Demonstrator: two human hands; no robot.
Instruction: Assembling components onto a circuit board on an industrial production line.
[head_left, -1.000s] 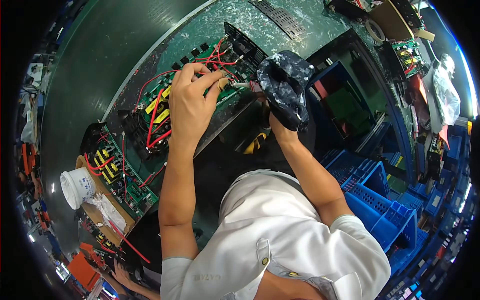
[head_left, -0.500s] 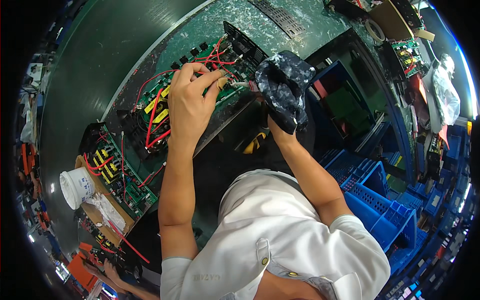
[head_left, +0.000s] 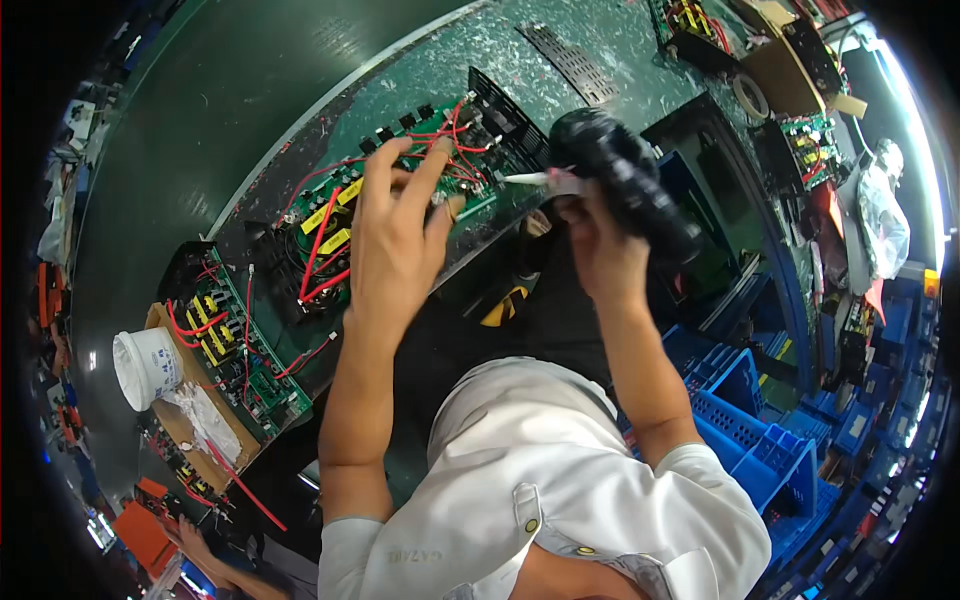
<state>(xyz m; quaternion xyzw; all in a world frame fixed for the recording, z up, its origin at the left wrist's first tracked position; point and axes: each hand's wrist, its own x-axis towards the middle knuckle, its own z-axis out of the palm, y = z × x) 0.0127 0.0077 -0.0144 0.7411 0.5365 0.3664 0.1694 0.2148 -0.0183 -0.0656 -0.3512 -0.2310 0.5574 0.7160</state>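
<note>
A green circuit board (head_left: 424, 124) with red wires (head_left: 320, 245), yellow-labelled parts and a black slotted end plate (head_left: 508, 117) lies on the bench in front of me. My left hand (head_left: 393, 235) is over its near edge, fingers spread and nothing visible held. My right hand (head_left: 607, 252) grips a black bag-like dispenser (head_left: 640, 185), blurred by motion. Its pale pointed nozzle (head_left: 527, 179) points left at the board's right end, near white connectors. Contact between nozzle and board cannot be made out.
A second wired board (head_left: 235, 340) lies at the left, by a white tub (head_left: 148, 368) and a cardboard box. A perforated metal strip (head_left: 568, 62) lies at the back. Blue crates (head_left: 750, 440) stand at my right. Another person's arm (head_left: 205, 555) shows at lower left.
My left fingers have spread from a pinch among the wires. My right hand has swung the dispenser right and tilted it, bringing its nozzle more plainly into sight. The whole view has shifted slightly.
</note>
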